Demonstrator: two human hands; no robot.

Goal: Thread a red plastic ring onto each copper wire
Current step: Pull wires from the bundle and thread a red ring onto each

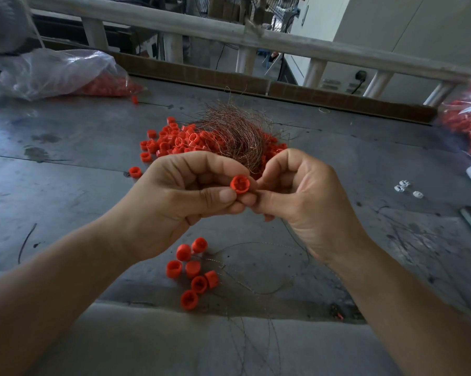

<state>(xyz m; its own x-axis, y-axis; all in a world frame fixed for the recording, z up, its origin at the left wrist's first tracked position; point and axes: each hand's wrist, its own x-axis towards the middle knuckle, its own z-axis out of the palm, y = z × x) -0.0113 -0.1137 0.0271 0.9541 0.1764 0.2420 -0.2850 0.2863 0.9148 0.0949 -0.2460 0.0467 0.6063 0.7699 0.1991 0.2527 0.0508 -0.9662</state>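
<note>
My left hand (174,196) pinches a red ring (239,184), right hand (305,196) a copper wire (256,243); plastic bag (60,71) of rings (106,86) lies far-left on the table (337,164).

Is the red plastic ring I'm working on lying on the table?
No, the left hand and right hand pinch the red plastic ring between them, raised above the grey metal table.

Centre frame, your left hand (174,202) pinches a red ring (239,184) between thumb and forefinger. Your right hand (302,196) touches the ring's side, its fingers (267,198) pinching a thin wire (297,240) that trails down to the desk (66,185). Above lies a copper wire bundle (234,128) on a ring pile (172,142); below, seven loose rings (193,270).
</note>
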